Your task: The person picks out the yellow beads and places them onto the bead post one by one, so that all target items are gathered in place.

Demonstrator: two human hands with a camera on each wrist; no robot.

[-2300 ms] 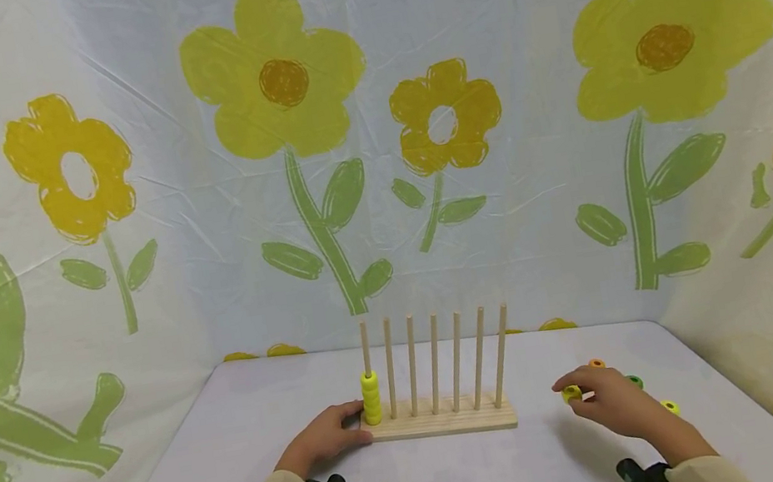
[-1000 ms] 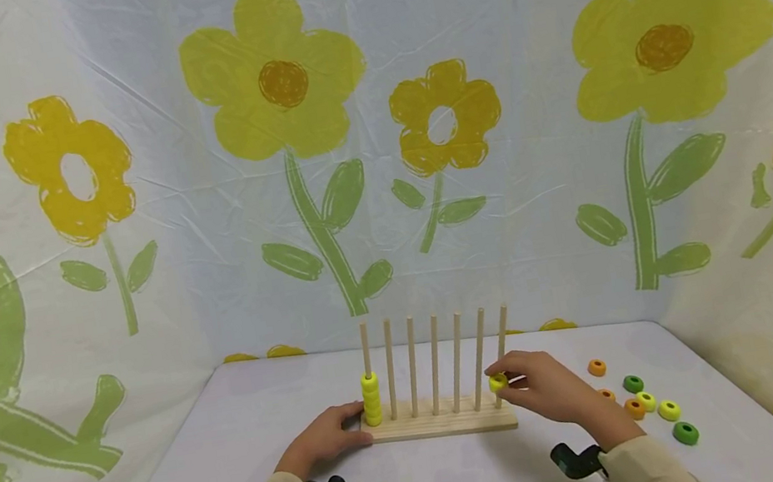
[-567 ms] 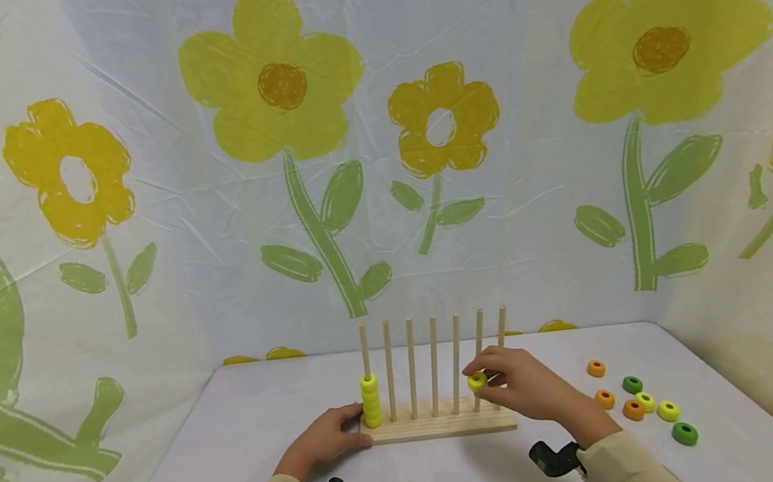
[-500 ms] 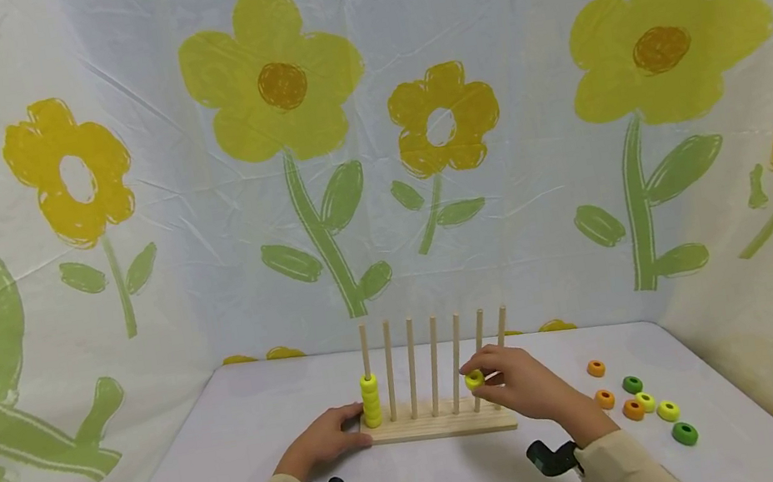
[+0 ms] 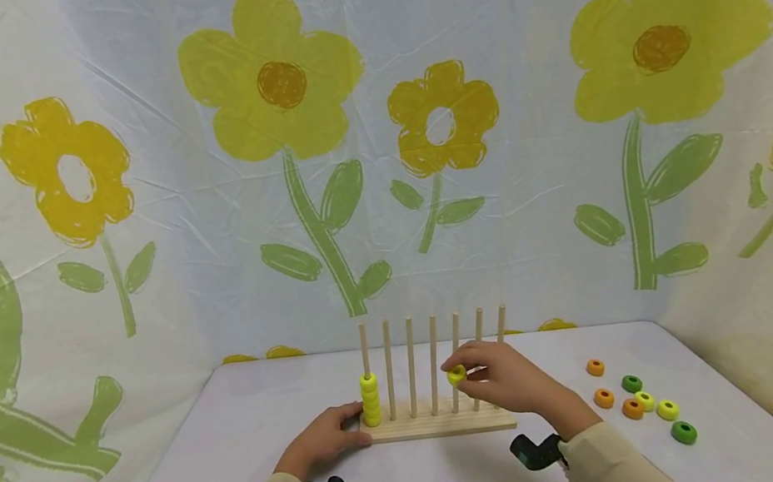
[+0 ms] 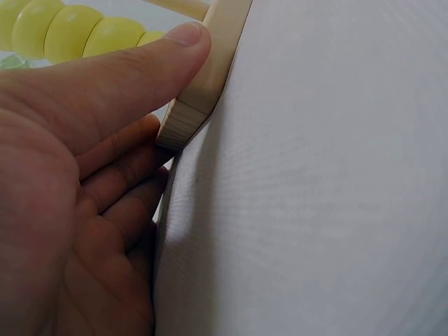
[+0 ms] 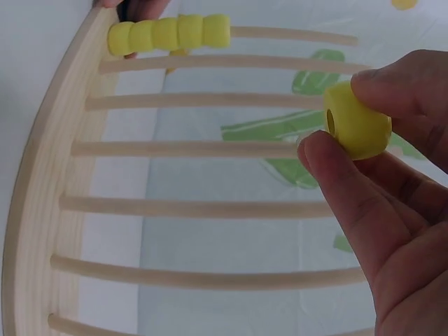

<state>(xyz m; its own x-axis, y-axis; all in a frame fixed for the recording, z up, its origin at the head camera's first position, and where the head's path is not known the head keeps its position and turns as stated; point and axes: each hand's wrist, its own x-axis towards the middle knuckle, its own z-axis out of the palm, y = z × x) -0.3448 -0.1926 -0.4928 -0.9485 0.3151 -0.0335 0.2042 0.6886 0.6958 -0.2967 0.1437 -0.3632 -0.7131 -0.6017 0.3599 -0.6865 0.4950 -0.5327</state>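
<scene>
- where's the smooth, rounded yellow bead (image 7: 364,129)?
- up in the air, in front of the slim upright pegs (image 5: 411,359) of the pale wooden rack (image 5: 439,426), threaded on none. the right hand (image 5: 505,378) pinches it, thumb and fingertip on opposite sides.
- and the left hand (image 5: 322,436)?
- its thumb and fingers hold the rack's left end, beside the stack of five yellow beads (image 5: 370,400).
- how would that loose one handle?
- light and stiff, i'd judge, hardly fragile, though such a smooth curve could slip. take it by the round sides, leaving both ends of the hole free.
- which way does it point?
- it's squat, with no clear long axis. the hole runs roughly along the pegs, one mouth facing the base, the other tilted upward.
</scene>
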